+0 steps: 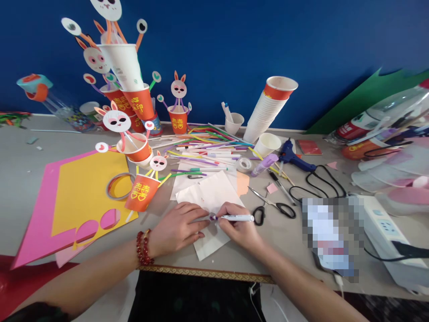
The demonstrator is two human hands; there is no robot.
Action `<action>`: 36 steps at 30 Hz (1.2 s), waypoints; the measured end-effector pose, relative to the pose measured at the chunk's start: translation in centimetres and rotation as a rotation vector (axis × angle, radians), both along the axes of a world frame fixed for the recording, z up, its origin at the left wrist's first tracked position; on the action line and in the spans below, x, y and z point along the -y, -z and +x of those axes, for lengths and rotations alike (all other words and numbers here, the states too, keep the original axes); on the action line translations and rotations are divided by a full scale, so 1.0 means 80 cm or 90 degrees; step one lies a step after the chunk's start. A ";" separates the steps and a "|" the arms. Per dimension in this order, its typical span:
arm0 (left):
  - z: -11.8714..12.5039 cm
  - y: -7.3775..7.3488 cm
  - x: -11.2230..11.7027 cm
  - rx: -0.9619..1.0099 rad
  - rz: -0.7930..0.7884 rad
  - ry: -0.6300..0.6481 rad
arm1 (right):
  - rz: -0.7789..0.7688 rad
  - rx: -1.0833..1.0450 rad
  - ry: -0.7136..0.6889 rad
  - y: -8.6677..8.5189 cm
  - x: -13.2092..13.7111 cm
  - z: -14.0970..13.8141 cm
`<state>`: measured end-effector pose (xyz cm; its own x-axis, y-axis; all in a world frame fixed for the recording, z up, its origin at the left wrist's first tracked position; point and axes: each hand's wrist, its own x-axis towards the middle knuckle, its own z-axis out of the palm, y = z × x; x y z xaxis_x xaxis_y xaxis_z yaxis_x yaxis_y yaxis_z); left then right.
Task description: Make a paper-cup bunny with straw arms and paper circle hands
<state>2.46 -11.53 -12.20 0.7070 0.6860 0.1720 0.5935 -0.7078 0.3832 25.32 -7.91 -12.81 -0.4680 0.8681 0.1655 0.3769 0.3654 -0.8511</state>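
Note:
My right hand (239,226) is closed around a white marker pen (238,218), its dark purple tip pointing left. That tip meets a small pale piece (212,218) whose shape I cannot make out, partly hidden by fingers. From the left, my left hand (179,227) lies with fingers stretched out, fingertips at the same small piece. Beneath both hands are white paper sheets (214,248). Close to my left hand, an orange paper cup (142,192) with a rabbit face stands tilted. Scissors (273,204) with black handles lie open beyond my right hand.
Rabbit-faced cups (136,150) and a tall cup stack (268,107) stand behind, with coloured pipe cleaners or straws (208,143) between. Yellow card (83,188) lies left. A blue glue gun (295,156), a blurred-out phone (330,241) and a power strip (385,223) are right.

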 end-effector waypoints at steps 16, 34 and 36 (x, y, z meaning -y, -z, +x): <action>0.001 -0.002 0.000 0.006 0.001 -0.004 | 0.001 -0.010 -0.007 0.001 -0.001 0.001; 0.000 0.000 0.001 0.011 0.005 -0.004 | -0.005 -0.030 -0.010 0.001 -0.001 0.002; 0.000 -0.001 0.001 0.008 0.004 -0.004 | -0.006 -0.029 -0.013 0.001 -0.001 0.002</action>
